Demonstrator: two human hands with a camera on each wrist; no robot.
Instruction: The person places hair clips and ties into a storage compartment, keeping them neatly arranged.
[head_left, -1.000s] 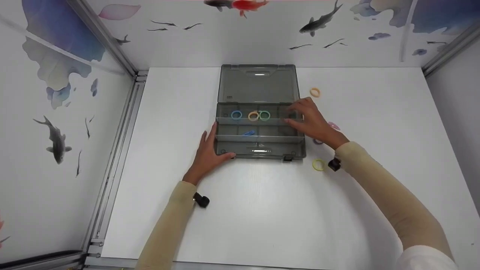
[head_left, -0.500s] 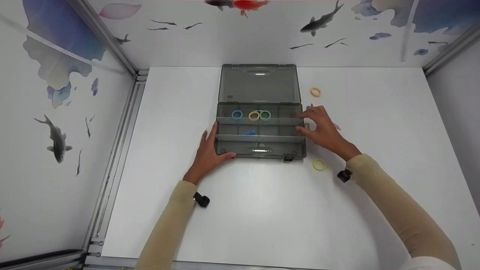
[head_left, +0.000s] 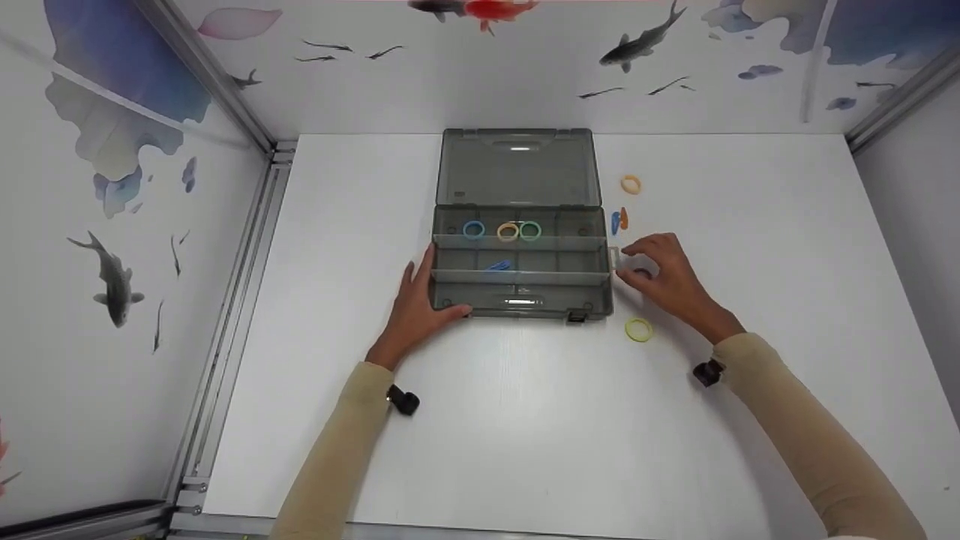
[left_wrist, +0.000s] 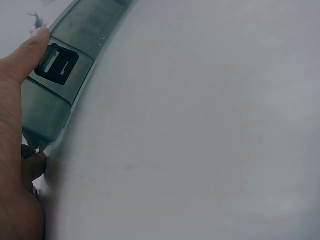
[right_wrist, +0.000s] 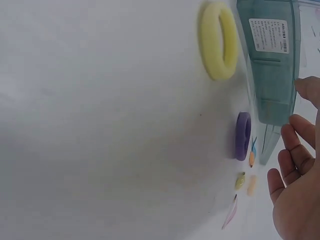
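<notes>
An open grey see-through compartment box (head_left: pixel 517 310) lies on the table, lid folded back. My left hand (head_left: pixel 414 306) holds its front left corner, thumb along the front, fingers on the left side. My right hand (head_left: pixel 667 281) is just right of the box, thumb and forefinger apart and nothing between them. Beneath it lies a purple hair tie (right_wrist: pixel 242 140), partly hidden in the head view. The back row holds a blue hair tie (head_left: pixel 464 230), an orange one and a green one (head_left: pixel 538 231). A blue hair clip (head_left: pixel 498 266) lies in the middle row.
Right of the box lie a yellow hair tie (head_left: pixel 628 331), a blue clip (head_left: pixel 615 223), an orange clip (head_left: pixel 624 217) and an orange hair tie (head_left: pixel 637 189). The right wrist view also shows a pink clip (right_wrist: pixel 230 215) and a small yellow-green piece (right_wrist: pixel 240 181). White walls surround the table.
My right hand has drawn back from over the box to the table at its right, uncovering the blue and orange clips. The left hand and box have stayed in place.
</notes>
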